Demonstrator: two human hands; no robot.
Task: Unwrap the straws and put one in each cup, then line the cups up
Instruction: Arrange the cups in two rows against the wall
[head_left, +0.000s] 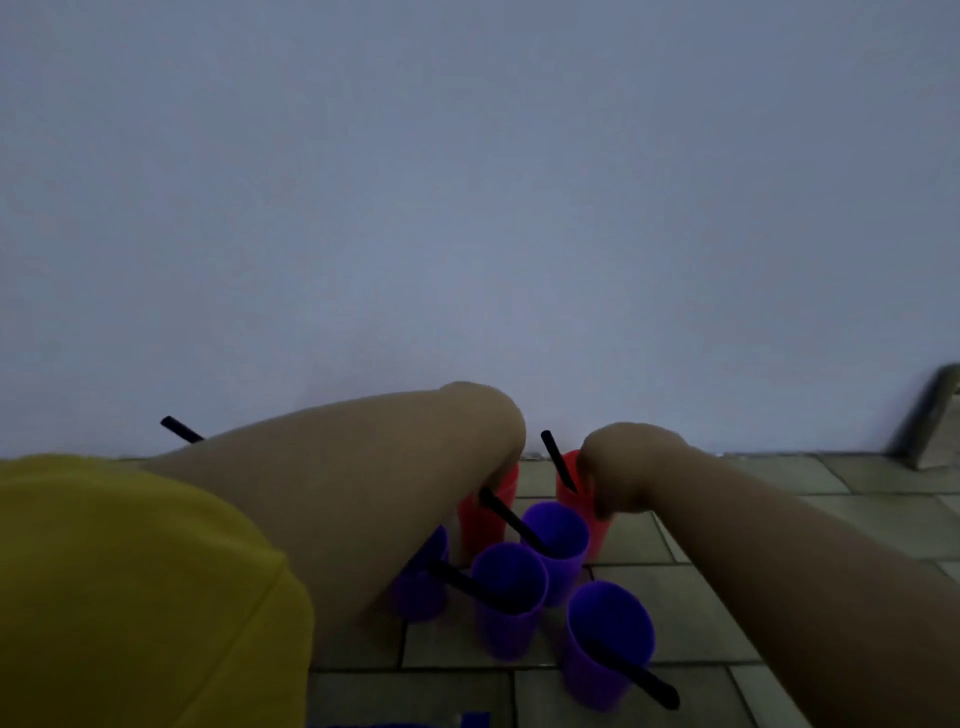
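**Finding.** Six cups are in view, bunched at lower centre of the frame on a tiled surface (701, 613) and not yet in a line.
- My right hand (623, 470) curls its fingers round the rim of the right red cup (597, 530), whose black straw (557, 460) leans up and left.
- My left hand (488, 421) bends down over the left red cup (485, 522). Its fingers are hidden, so I cannot tell whether it holds anything.
- Four purple cups (511, 597) stand just in front, close-packed, and the straws I can see lean far over their rims.

**Risks, in my judgement.**
- The cups look light, so dragging either red cup through the cluster could knock a neighbour over.
- My left forearm crosses low over the leftmost purple cup (421, 592) and may sweep it.
- The nearest straw (641, 678) overhangs its rim well out and could lever free if bumped.
- Dim light makes contact hard to judge.
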